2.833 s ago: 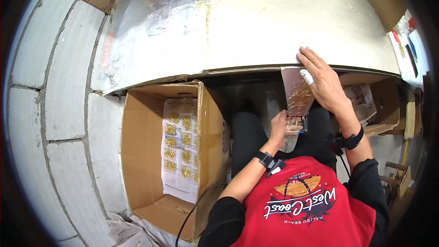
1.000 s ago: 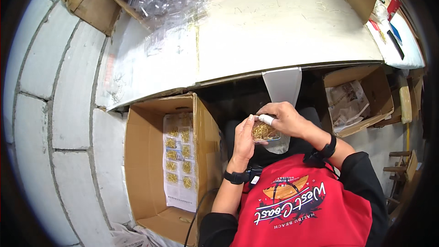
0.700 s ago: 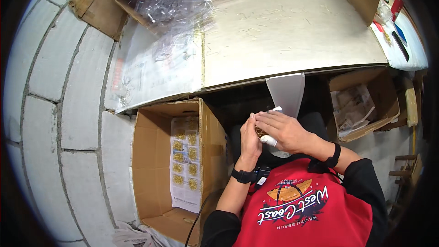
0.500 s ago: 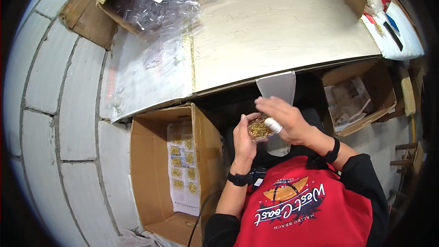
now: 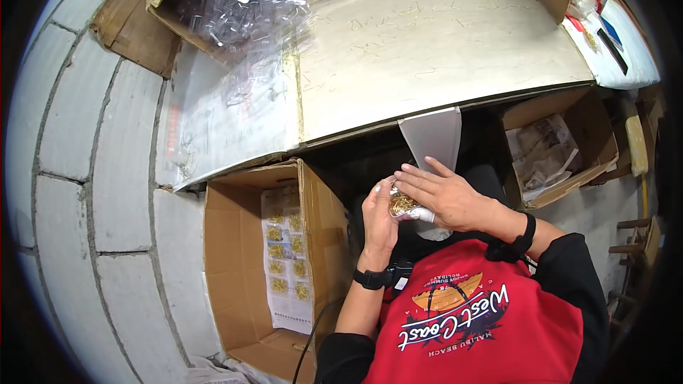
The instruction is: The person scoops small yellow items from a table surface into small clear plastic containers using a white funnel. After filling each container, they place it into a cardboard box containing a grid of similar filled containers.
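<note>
Below the near edge of the worktop, a clear box of gold-coloured pieces.
The left grip clasps its side; the right grip spreads across its top.

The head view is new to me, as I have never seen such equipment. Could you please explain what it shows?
There is no machine here, only a person's own two hands. A wide fisheye camera worn on the head looks down, so straight edges look bent. The left hand holds a small clear case with thin gold-coloured pieces inside. The right hand, fingers stretched out, lies over part of it. On the pale table are scattered gold-coloured bits; at its far left is a heap of clear plastic cases. Nearer the person, at the left, an open cardboard box holds small packs with gold-coloured contents.
</note>
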{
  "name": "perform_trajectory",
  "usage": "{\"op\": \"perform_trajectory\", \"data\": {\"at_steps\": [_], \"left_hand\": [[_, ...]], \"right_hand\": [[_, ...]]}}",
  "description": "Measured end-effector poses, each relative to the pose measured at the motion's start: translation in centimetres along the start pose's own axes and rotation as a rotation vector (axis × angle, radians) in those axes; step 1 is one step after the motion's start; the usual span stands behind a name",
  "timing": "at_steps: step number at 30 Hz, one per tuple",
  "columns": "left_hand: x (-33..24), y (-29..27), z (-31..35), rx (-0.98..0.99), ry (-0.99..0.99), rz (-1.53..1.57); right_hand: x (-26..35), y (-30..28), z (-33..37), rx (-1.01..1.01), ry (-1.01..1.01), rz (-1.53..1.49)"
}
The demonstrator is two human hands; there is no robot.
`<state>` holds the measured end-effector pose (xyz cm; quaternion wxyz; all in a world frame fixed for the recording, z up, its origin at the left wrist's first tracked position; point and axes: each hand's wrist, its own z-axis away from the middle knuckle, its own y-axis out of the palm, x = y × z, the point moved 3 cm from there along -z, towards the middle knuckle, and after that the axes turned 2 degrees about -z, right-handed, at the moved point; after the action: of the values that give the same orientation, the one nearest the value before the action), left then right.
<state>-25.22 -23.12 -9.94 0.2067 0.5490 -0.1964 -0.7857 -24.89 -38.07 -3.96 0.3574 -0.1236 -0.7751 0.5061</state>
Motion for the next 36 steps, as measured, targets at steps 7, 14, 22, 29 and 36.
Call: {"op": "perform_trajectory", "data": {"at_steps": [7, 14, 22, 29, 36], "left_hand": [[-1.1, -0.9, 0.5, 0.001, 0.016, 0.01], [-0.5, -1.5, 0.5, -0.024, 0.023, -0.012], [-1.7, -1.4, 0.8, -0.13, 0.059, -0.047], [-4.6, -1.1, 2.3, -0.1, 0.103, -0.072], [-16.3, -6.1, 5.6, -0.109, 0.243, -0.132]], "right_hand": [[-2.5, -2.8, 0.7, -0.43, 0.207, -0.329], [0.3, -1.5, 0.1, -0.141, -0.036, -0.093], [1.9, -0.9, -1.0, -0.02, -0.143, -0.008], [2.9, -2.4, -1.9, -0.274, -0.201, -0.223], [1.6, -3.6, -1.1, -0.431, -0.064, -0.297]]}}
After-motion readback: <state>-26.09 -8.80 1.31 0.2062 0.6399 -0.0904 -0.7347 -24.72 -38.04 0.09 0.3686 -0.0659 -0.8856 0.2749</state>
